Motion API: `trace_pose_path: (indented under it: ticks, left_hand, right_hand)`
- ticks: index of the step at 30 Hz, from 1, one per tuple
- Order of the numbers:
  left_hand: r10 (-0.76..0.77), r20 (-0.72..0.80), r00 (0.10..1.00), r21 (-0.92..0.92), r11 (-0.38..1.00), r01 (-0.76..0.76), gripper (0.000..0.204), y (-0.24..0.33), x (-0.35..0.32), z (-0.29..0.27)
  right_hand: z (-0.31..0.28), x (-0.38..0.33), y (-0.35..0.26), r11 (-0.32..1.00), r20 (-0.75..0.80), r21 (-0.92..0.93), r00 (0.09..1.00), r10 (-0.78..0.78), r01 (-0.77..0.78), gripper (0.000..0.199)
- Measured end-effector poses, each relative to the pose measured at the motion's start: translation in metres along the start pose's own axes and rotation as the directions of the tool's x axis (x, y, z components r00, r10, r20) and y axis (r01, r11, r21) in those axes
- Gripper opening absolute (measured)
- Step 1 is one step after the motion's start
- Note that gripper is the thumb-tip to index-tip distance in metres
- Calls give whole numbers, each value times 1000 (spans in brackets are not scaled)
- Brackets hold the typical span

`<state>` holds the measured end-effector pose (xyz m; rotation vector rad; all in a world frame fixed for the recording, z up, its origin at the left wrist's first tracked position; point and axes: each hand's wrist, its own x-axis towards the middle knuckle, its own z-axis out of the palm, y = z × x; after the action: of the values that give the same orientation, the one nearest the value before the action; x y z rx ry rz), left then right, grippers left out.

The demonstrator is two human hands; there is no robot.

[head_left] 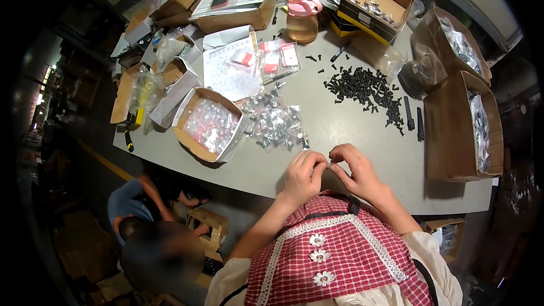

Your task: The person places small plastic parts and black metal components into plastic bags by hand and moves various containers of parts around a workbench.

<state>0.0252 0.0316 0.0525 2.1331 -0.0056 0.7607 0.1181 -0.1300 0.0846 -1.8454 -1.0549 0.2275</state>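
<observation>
At the table's near edge my left hand [306, 174] and my right hand [358, 173] meet, fingers curled and thumbs toward each other. Between their fingertips is something small and pale, too small to name. Just beyond my left hand lies a heap of small clear bags with metal parts [273, 118]. Left of that heap, an open cardboard box [184, 130] holds more small clear bags with pale pieces. Farther off, beyond my right hand, a pile of black screws [362, 88] spreads over the grey table [334, 127].
Cardboard boxes [453, 136] with bagged parts line the right side. Black pens or tools [420, 124] lie beside them. A pink-lidded jug [302, 22], printed sheets [226, 71] and red-and-white packets [271, 61] lie farther back. Another person [133, 201] sits low at the left.
</observation>
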Motion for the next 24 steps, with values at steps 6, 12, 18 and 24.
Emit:
trace_pose_path:
  ticks: [6,12,18,24]
  left_hand:
    - [-128,39,991,-106,986,131,6,0,-6,-7]
    - [-49,8,999,-65,997,50,4,1,9,-20]
    - [-353,116,929,95,935,343,12,-51,27,-53]
    - [-170,135,976,340,933,116,22,-117,112,-64]
  right_hand:
    - [4,2,-2,999,96,-17,995,31,-30,12]
    - [8,9,-3,997,96,-38,993,69,-66,13]
    - [5,21,38,944,133,71,941,310,-321,22]
    - [24,31,115,968,-175,-241,984,31,-73,11]
